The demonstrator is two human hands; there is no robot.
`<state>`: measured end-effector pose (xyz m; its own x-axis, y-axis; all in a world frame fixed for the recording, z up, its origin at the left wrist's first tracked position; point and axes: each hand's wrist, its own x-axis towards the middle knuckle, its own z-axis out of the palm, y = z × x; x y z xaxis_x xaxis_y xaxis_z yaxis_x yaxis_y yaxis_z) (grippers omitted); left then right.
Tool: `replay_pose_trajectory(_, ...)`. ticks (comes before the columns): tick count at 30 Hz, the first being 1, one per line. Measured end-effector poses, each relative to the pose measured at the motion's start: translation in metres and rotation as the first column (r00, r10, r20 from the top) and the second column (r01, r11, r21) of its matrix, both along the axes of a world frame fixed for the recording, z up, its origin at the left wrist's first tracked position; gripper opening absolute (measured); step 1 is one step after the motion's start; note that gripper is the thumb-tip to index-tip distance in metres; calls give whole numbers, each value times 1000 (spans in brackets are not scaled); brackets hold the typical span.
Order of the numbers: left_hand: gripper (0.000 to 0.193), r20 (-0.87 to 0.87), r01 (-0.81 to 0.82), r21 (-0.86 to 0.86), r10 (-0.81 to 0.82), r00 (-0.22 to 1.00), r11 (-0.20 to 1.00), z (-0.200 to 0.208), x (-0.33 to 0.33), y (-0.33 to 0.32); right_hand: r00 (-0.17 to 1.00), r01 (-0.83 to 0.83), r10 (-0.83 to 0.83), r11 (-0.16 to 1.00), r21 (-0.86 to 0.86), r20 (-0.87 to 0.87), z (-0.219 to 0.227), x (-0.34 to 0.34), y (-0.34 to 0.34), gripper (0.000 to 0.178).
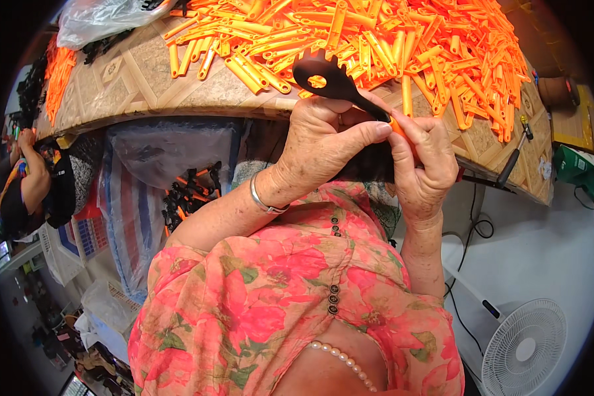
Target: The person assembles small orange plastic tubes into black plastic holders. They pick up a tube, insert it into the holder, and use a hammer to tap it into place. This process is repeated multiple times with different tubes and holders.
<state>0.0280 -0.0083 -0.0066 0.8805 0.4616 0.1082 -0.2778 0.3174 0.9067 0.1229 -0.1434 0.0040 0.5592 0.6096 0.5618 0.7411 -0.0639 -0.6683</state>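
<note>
Both my hands are raised at the near edge of the table, in front of the heap of orange handles [376, 46]. A black pasta server [338, 78] with a toothed rim and a hole in its bowl lies across my fingers, bowl toward the upper left. My left hand [329, 137] is closed round its black neck, thumb on top. The fingers of my right hand [426, 157] pinch an orange handle [396, 125] at the neck's lower end. Most of that handle is hidden by my fingers, so how far the two parts are joined cannot be made out.
A hammer [512, 162] lies at the table's [135, 79] right edge. Below the table on the left, a striped bag [127, 218] holds black and orange utensils [190, 195]. A white fan [525, 346] stands lower right. Another person's arm [35, 173] shows far left.
</note>
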Motion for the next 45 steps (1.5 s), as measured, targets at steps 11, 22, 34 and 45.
replay_pose_trajectory(11,25,24,76,262,-85,996,962,-9,-1,1,960,-78,82,997,24,-269,-1,3,-7,10)
replay_pose_trajectory(22,18,116,-110,450,64,991,886,-6,-6,-13,961,-69,62,997,-18,-269,-2,-9,-10,11)
replay_pose_trajectory(34,44,76,279,104,-288,955,955,-7,4,12,990,-51,29,986,160,138,0,0,-6,15)
replay_pose_trajectory(45,61,134,663,-474,-697,705,579,1,-10,34,928,-165,156,986,-2,339,9,16,-19,21)
